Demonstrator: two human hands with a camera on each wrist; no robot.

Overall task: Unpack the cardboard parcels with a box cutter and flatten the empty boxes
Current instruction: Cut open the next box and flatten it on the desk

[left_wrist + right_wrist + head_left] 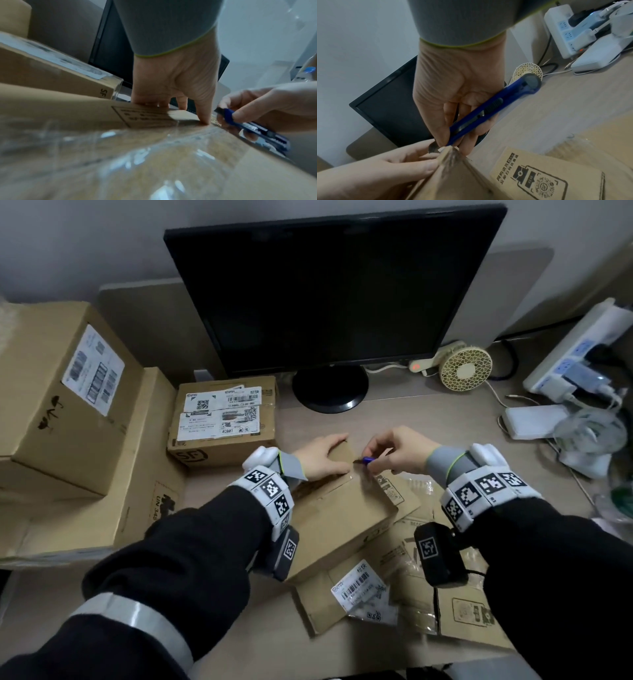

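The box (337, 508) being worked on lies on the counter (428, 419) in front of the person, tipped up over a layer of flattened cardboard (404, 587), with clear tape (154, 155) glossy across its top. The left hand (320, 457) presses flat on the far end, fingers straight and spread, the thumb planted right at the far edge beside the blade. The right hand (399, 448) pinches the blue box cutter (489, 112) low on its body, thumb and fingers closed round it near the tip, which meets the box's far corner.

The box looks light and thin-walled: stiff along its folds, but likely to buckle in the middle of a panel if leaned on. The tape is slick, so a palm on it may slide; bare cardboard near an edge gives a surer hold. The best place to steady it is where the left hand is, over a corner where two walls back each other up, though the thumb sits very close to the blade's path and would be safer drawn back. The cutter is slim, smooth plastic, so a grip near the front gives control, and light pressure should do for tape. Sealed boxes (222, 419) wait at the left, near the monitor (329, 292).
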